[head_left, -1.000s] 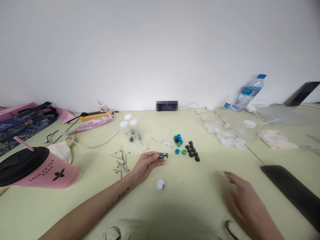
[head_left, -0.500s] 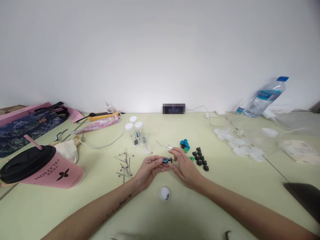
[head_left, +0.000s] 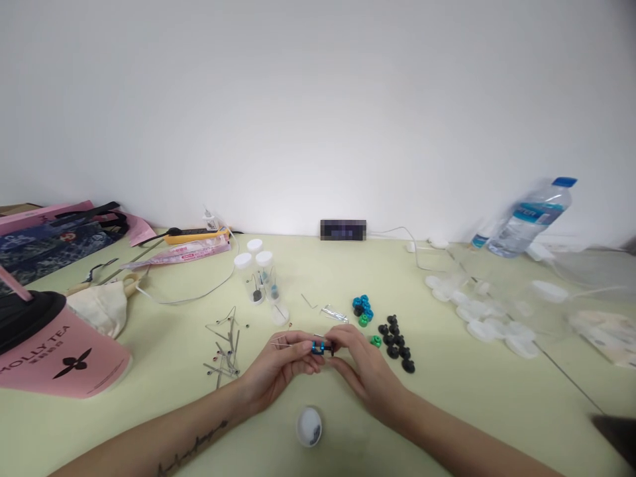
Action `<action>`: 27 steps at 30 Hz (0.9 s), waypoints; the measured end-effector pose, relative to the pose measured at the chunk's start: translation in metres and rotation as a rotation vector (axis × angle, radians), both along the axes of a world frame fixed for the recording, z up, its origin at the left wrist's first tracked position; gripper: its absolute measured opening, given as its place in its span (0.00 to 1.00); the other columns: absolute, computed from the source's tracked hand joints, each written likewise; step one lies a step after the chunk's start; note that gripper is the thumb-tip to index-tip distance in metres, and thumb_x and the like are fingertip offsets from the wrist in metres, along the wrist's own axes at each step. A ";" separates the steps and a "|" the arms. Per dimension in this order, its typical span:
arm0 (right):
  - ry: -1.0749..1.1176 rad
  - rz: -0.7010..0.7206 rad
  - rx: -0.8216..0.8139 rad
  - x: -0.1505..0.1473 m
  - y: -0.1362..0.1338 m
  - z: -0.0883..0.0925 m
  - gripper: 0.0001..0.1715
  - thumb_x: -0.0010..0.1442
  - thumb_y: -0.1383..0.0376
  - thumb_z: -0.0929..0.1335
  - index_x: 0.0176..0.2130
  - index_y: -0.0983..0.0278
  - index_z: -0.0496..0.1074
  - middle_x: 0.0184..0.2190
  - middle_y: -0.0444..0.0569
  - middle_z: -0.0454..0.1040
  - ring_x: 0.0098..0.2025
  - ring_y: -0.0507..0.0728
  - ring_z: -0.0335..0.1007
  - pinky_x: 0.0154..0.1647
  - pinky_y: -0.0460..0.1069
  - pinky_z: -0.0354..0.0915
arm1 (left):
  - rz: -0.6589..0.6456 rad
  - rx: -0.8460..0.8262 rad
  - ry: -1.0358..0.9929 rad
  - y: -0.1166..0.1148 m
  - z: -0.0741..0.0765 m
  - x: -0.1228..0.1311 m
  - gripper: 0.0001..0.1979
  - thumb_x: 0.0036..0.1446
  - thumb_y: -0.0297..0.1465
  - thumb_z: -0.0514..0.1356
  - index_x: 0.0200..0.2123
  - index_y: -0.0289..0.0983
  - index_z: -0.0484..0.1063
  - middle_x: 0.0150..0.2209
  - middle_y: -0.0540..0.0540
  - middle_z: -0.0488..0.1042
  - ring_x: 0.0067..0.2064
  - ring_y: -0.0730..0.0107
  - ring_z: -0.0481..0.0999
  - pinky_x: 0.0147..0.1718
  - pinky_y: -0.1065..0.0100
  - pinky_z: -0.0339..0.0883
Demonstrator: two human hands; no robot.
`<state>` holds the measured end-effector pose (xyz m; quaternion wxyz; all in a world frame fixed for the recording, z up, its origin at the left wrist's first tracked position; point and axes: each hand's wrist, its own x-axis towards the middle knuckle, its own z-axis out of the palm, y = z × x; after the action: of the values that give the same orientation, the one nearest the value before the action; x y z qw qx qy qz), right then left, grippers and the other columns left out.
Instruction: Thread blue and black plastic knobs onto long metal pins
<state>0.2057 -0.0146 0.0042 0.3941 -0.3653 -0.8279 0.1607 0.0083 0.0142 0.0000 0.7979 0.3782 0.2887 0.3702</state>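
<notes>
My left hand (head_left: 278, 368) pinches a small blue and black part (head_left: 318, 348) between thumb and fingers, and a thin metal wire or rod sticks out to its left. The fingertips of my right hand (head_left: 360, 364) close on the black disc end of the same part. Just beyond the fingers lies a small pile of silvery pins (head_left: 334, 314). Blue pieces (head_left: 366, 308), green pieces (head_left: 376, 341) and several black knobs (head_left: 394, 341) are right of my hands. Below my hands stands a small white round container (head_left: 309, 426) with small dark bits in it.
Metal rods (head_left: 226, 351) lie scattered on the left, with capped clear tubes (head_left: 264, 265) behind. A pink cup (head_left: 74, 351) stands far left. White round lids (head_left: 481, 311) and a tilted water bottle (head_left: 531, 218) are on the right.
The view has shifted, so the table items appear lower. My right hand has moved in from the silvery pins and its fingers now meet at the blue and black part.
</notes>
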 end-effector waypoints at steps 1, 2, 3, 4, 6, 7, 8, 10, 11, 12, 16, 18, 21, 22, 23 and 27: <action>-0.002 0.004 -0.002 0.000 -0.001 0.001 0.14 0.66 0.69 0.60 0.52 0.60 0.60 0.43 0.53 0.68 0.44 0.57 0.68 0.45 0.53 0.70 | 0.000 -0.001 0.000 0.000 0.000 0.000 0.11 0.55 0.28 0.63 0.40 0.27 0.77 0.31 0.39 0.79 0.30 0.74 0.76 0.33 0.76 0.70; -0.007 0.008 -0.002 0.000 -0.001 0.002 0.15 0.66 0.69 0.60 0.52 0.60 0.60 0.44 0.53 0.68 0.45 0.58 0.68 0.46 0.54 0.70 | 0.002 -0.001 -0.002 0.000 0.001 0.000 0.11 0.55 0.27 0.63 0.40 0.27 0.77 0.31 0.40 0.79 0.30 0.75 0.76 0.34 0.76 0.70; -0.015 0.014 0.003 0.000 -0.002 0.002 0.15 0.66 0.69 0.60 0.52 0.60 0.60 0.45 0.54 0.68 0.46 0.58 0.67 0.46 0.54 0.69 | 0.001 -0.003 -0.001 0.000 0.001 -0.001 0.11 0.55 0.27 0.63 0.40 0.27 0.77 0.31 0.40 0.79 0.30 0.75 0.76 0.34 0.76 0.70; -0.026 0.019 0.010 0.000 -0.002 0.003 0.16 0.66 0.69 0.60 0.53 0.60 0.60 0.45 0.54 0.68 0.47 0.59 0.67 0.47 0.55 0.69 | -0.001 -0.003 0.002 0.000 0.001 -0.001 0.10 0.55 0.27 0.63 0.40 0.27 0.77 0.31 0.40 0.79 0.30 0.75 0.76 0.34 0.76 0.70; -0.045 0.025 0.027 0.001 -0.003 0.003 0.18 0.65 0.71 0.59 0.54 0.60 0.60 0.46 0.54 0.68 0.49 0.59 0.66 0.47 0.55 0.69 | -0.012 -0.003 0.012 0.001 0.001 0.000 0.10 0.55 0.28 0.63 0.40 0.27 0.77 0.31 0.40 0.79 0.30 0.74 0.76 0.33 0.76 0.70; -0.052 0.026 0.032 0.001 -0.003 0.003 0.19 0.65 0.72 0.58 0.54 0.60 0.60 0.45 0.54 0.68 0.49 0.59 0.66 0.47 0.55 0.69 | -0.019 -0.004 0.018 0.001 0.000 0.000 0.10 0.55 0.28 0.63 0.39 0.27 0.77 0.31 0.40 0.79 0.30 0.74 0.76 0.33 0.76 0.70; -0.056 0.025 0.035 0.001 -0.003 0.003 0.20 0.65 0.72 0.57 0.55 0.60 0.61 0.45 0.54 0.67 0.48 0.59 0.67 0.47 0.54 0.69 | -0.022 -0.006 0.022 0.002 0.000 0.001 0.10 0.55 0.28 0.63 0.39 0.27 0.77 0.31 0.40 0.79 0.30 0.74 0.76 0.33 0.76 0.70; -0.056 0.014 0.034 0.001 -0.002 0.002 0.20 0.66 0.72 0.57 0.56 0.60 0.61 0.45 0.54 0.67 0.46 0.58 0.67 0.45 0.52 0.69 | -0.021 -0.015 0.027 0.003 -0.001 0.002 0.09 0.54 0.28 0.64 0.37 0.28 0.77 0.31 0.40 0.79 0.30 0.74 0.77 0.33 0.75 0.70; -0.056 0.007 0.035 0.001 -0.001 0.002 0.20 0.67 0.72 0.56 0.56 0.60 0.62 0.44 0.54 0.67 0.46 0.57 0.67 0.45 0.52 0.70 | -0.018 -0.018 0.028 0.004 -0.001 0.003 0.09 0.54 0.28 0.64 0.37 0.28 0.77 0.30 0.40 0.79 0.30 0.73 0.77 0.33 0.75 0.70; -0.056 0.002 0.037 0.001 -0.001 0.001 0.20 0.67 0.71 0.56 0.56 0.60 0.62 0.44 0.54 0.66 0.45 0.57 0.67 0.44 0.52 0.70 | -0.016 -0.019 0.029 0.004 -0.002 0.004 0.09 0.54 0.28 0.64 0.36 0.28 0.77 0.30 0.40 0.79 0.30 0.74 0.77 0.33 0.75 0.71; -0.056 0.003 0.040 0.001 0.000 -0.001 0.20 0.68 0.71 0.57 0.57 0.59 0.62 0.43 0.53 0.66 0.44 0.57 0.67 0.43 0.51 0.70 | -0.021 -0.023 0.033 0.004 -0.001 0.003 0.09 0.54 0.28 0.64 0.37 0.27 0.77 0.31 0.40 0.79 0.29 0.74 0.77 0.32 0.76 0.70; -0.052 0.011 0.031 0.001 -0.001 -0.002 0.21 0.67 0.71 0.58 0.58 0.59 0.61 0.44 0.54 0.65 0.46 0.57 0.67 0.44 0.52 0.69 | -0.040 -0.025 0.030 0.003 -0.001 0.001 0.09 0.55 0.28 0.63 0.38 0.27 0.77 0.30 0.40 0.79 0.29 0.74 0.77 0.31 0.77 0.70; -0.052 0.048 0.035 0.002 -0.003 -0.001 0.24 0.65 0.72 0.60 0.59 0.60 0.59 0.46 0.55 0.64 0.48 0.57 0.65 0.47 0.53 0.68 | -0.068 -0.029 0.014 0.002 0.000 -0.001 0.08 0.55 0.27 0.62 0.37 0.27 0.76 0.29 0.40 0.79 0.28 0.74 0.77 0.30 0.77 0.70; -0.057 0.061 0.044 0.002 -0.003 -0.001 0.24 0.64 0.72 0.61 0.59 0.61 0.58 0.46 0.55 0.63 0.48 0.58 0.64 0.47 0.53 0.68 | -0.062 -0.027 0.007 0.001 0.000 -0.002 0.07 0.56 0.26 0.62 0.36 0.27 0.77 0.29 0.40 0.79 0.28 0.75 0.77 0.29 0.77 0.70; -0.063 0.070 0.054 0.002 -0.004 -0.001 0.25 0.63 0.73 0.61 0.59 0.61 0.58 0.47 0.56 0.63 0.49 0.58 0.64 0.48 0.53 0.67 | -0.051 -0.025 0.001 0.001 0.000 -0.002 0.07 0.56 0.26 0.62 0.37 0.27 0.77 0.29 0.40 0.79 0.28 0.75 0.77 0.29 0.78 0.70; -0.037 0.025 0.077 0.002 -0.002 -0.001 0.24 0.62 0.75 0.62 0.57 0.62 0.59 0.47 0.55 0.64 0.49 0.58 0.64 0.47 0.53 0.66 | -0.023 -0.027 -0.019 0.002 0.001 -0.003 0.08 0.57 0.26 0.61 0.38 0.27 0.77 0.29 0.41 0.79 0.28 0.76 0.77 0.30 0.79 0.70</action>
<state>0.2074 -0.0166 0.0028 0.3906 -0.3422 -0.8451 0.1267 0.0052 0.0161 0.0008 0.8097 0.3674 0.2818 0.3605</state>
